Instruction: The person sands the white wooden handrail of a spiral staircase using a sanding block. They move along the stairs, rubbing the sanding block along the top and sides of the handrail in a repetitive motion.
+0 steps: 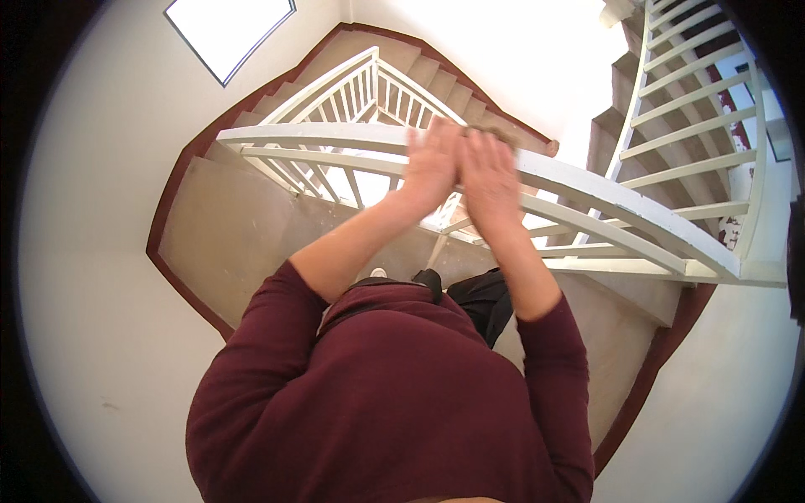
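My left hand [432, 160] and my right hand [489, 170] are raised side by side over the white metal stair railing [566, 170], blurred by motion. Their backs face the camera and the fingers point away from me. Behind the fingertips a small brownish thing [500, 133] shows in part; what it is, and whether a hand holds it, I cannot tell. My forearms come out of dark red sleeves. Whether the palms touch the railing is hidden.
Beyond the railing, concrete stairs [440, 85] with a dark red skirting run down around the stairwell. More stairs [679, 151] and white balusters rise at the right. A bright window [229, 31] is in the wall at the upper left. I stand on a concrete landing [233, 232].
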Action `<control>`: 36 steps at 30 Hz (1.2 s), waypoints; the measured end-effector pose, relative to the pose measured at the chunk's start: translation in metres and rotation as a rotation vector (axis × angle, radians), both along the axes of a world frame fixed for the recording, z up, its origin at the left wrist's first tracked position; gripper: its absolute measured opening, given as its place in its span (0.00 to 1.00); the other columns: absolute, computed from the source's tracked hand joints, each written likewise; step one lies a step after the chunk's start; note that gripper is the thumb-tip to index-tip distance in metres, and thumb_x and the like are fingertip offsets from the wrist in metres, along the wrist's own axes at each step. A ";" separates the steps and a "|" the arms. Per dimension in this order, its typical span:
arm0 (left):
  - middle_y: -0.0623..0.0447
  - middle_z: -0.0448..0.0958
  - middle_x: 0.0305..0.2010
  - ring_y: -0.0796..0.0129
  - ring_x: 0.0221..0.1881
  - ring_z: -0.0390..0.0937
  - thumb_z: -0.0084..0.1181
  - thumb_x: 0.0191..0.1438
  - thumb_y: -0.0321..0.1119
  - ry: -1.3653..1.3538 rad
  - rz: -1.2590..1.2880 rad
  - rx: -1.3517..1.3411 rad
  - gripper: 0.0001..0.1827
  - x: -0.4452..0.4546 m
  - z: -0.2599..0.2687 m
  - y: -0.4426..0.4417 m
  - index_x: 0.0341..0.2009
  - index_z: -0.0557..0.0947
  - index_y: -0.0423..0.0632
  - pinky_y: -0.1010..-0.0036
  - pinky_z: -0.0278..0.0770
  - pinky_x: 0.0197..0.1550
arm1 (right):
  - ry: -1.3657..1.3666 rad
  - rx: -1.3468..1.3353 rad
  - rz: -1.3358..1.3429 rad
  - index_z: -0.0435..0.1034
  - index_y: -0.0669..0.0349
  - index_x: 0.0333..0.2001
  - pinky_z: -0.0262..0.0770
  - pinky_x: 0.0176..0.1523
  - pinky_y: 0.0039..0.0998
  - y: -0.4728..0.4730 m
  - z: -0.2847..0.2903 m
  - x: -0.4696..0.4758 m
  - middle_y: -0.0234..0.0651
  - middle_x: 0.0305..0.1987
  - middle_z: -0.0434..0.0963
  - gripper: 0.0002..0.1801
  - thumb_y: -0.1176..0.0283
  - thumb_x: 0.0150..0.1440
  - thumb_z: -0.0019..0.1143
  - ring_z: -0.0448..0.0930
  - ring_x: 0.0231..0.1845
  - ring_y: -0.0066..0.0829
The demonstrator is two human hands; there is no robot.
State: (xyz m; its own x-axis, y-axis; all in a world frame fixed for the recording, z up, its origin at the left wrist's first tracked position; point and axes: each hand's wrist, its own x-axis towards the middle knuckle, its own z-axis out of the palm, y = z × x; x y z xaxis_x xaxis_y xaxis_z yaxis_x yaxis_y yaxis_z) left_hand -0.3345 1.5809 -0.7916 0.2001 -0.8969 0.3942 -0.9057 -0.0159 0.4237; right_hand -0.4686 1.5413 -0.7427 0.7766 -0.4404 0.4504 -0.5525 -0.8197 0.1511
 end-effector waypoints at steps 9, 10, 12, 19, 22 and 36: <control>0.41 0.65 0.69 0.51 0.74 0.57 0.49 0.60 0.34 -0.043 -0.307 -0.119 0.27 -0.101 0.082 -0.052 0.63 0.67 0.39 0.40 0.47 0.73 | 0.029 -0.199 -0.366 0.66 0.63 0.62 0.54 0.73 0.49 0.001 0.060 -0.093 0.41 0.68 0.67 0.24 0.75 0.60 0.48 0.64 0.71 0.44; 0.42 0.65 0.69 0.52 0.74 0.56 0.49 0.60 0.34 -0.026 -0.331 -0.109 0.27 -0.095 0.079 -0.049 0.63 0.67 0.39 0.39 0.47 0.73 | -0.001 -0.240 -0.365 0.66 0.64 0.62 0.54 0.73 0.50 0.000 0.054 -0.086 0.41 0.67 0.67 0.24 0.75 0.60 0.48 0.64 0.71 0.45; 0.44 0.65 0.69 0.55 0.75 0.56 0.49 0.61 0.36 -0.026 -0.320 -0.087 0.28 -0.078 0.069 -0.043 0.65 0.67 0.42 0.37 0.45 0.73 | -0.006 -0.196 -0.349 0.66 0.66 0.61 0.53 0.73 0.51 -0.002 0.043 -0.073 0.43 0.67 0.67 0.24 0.75 0.60 0.48 0.64 0.70 0.47; 0.49 0.58 0.75 0.57 0.78 0.49 0.47 0.64 0.39 -0.010 -0.072 0.100 0.29 0.024 0.010 0.005 0.69 0.62 0.51 0.38 0.38 0.74 | 0.001 -0.035 -0.069 0.68 0.71 0.58 0.54 0.73 0.51 0.013 -0.004 0.024 0.47 0.65 0.68 0.25 0.75 0.55 0.50 0.65 0.70 0.48; 0.50 0.52 0.78 0.58 0.79 0.47 0.49 0.62 0.36 0.005 0.015 0.229 0.35 0.070 -0.007 0.024 0.72 0.57 0.50 0.37 0.39 0.74 | -0.006 0.028 -0.003 0.68 0.70 0.58 0.55 0.73 0.50 0.018 -0.026 0.077 0.47 0.64 0.69 0.25 0.75 0.55 0.50 0.66 0.69 0.47; 0.39 0.70 0.59 0.53 0.58 0.73 0.64 0.50 0.22 0.995 0.288 0.072 0.39 0.026 -0.085 0.124 0.66 0.63 0.39 0.63 0.76 0.55 | -0.268 0.607 0.248 0.72 0.65 0.52 0.69 0.63 0.42 0.077 -0.109 0.021 0.47 0.56 0.75 0.19 0.77 0.56 0.49 0.73 0.61 0.47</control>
State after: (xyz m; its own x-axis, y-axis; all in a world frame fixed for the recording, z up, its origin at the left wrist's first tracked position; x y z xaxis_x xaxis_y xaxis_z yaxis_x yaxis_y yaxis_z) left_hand -0.3083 1.7047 -0.8769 0.6165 -0.7783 -0.1194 -0.1047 -0.2313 0.9672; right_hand -0.4472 1.6186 -0.8519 0.7835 -0.4985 0.3710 -0.2924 -0.8226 -0.4877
